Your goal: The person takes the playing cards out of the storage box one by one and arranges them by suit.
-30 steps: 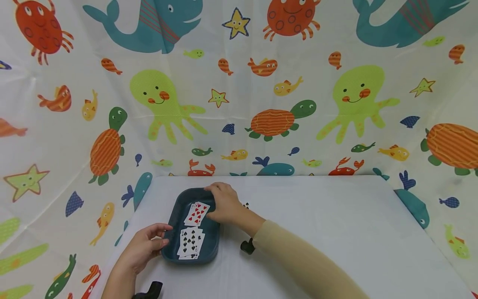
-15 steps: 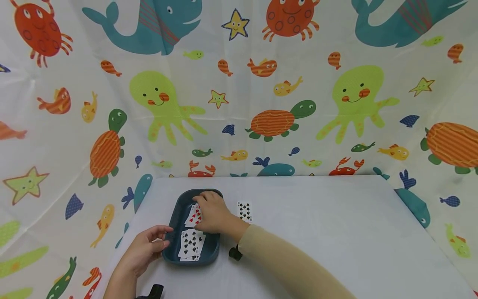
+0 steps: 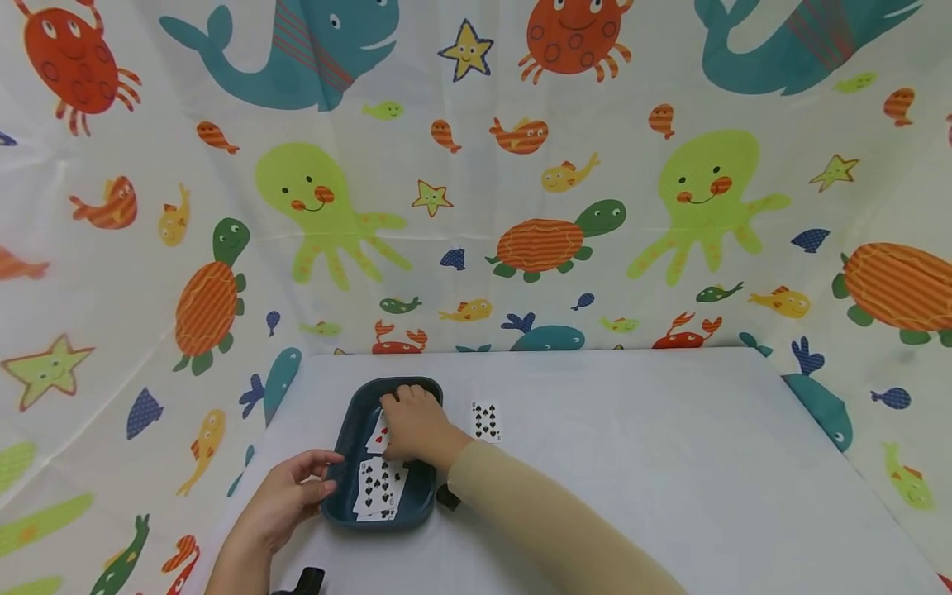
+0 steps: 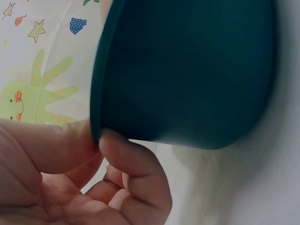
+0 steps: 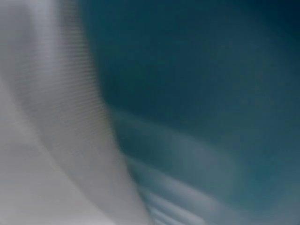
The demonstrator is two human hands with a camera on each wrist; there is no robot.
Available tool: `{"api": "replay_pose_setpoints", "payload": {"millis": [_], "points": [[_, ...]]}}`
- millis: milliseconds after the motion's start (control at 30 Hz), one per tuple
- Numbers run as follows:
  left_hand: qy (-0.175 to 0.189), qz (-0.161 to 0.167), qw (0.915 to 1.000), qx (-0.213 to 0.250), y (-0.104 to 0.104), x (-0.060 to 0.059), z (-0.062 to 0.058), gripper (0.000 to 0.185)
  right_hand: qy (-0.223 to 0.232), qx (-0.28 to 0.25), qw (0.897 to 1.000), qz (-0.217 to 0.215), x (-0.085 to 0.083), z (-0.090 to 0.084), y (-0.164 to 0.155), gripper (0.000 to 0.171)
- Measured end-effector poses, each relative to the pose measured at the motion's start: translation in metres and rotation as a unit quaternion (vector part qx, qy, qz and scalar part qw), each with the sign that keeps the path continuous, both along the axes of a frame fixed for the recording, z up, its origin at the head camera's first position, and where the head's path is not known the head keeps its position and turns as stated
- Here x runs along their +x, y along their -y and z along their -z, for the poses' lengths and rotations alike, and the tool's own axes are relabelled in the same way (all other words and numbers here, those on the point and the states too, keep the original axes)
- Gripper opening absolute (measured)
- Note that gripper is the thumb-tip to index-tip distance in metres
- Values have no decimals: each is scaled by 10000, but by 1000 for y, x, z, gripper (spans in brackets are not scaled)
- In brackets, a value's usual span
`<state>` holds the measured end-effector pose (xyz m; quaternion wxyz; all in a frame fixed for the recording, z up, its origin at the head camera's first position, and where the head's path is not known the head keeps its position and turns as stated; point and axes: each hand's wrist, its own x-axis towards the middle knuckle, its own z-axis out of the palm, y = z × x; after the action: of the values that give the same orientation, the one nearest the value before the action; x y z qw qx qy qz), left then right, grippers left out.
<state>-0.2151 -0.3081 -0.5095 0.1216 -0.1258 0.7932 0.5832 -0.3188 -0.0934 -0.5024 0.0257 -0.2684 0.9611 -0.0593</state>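
Tray [image 5: 197,70], dark teal, smooth, blurred; fills the upper middle and right of the view, darkest at the top right corner. Tabletop [image 5: 33,159], greyish white, fine ribbed texture beside the tray's slanting edge; occupies the left. Pale streaks [image 5: 176,206], parallel, slanting, low centre; nature unclear.

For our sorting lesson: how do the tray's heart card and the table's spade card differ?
The heart card shows red pips; the spade card, black. The spade card lies on the table; the heart card, in the tray, partly hidden by the right hand. Both are face up.
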Motion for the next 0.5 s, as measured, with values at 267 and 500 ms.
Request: {"api": "replay_pose_setpoints", "payload": {"millis": [267,500], "points": [[14,-4,10000,50,1,0,1,44,242,144,9995,120,-4,2,7,83],[28,-12,10000,82,3,0,2,44,313,207,9991,209,-4,2,10,82]]}}
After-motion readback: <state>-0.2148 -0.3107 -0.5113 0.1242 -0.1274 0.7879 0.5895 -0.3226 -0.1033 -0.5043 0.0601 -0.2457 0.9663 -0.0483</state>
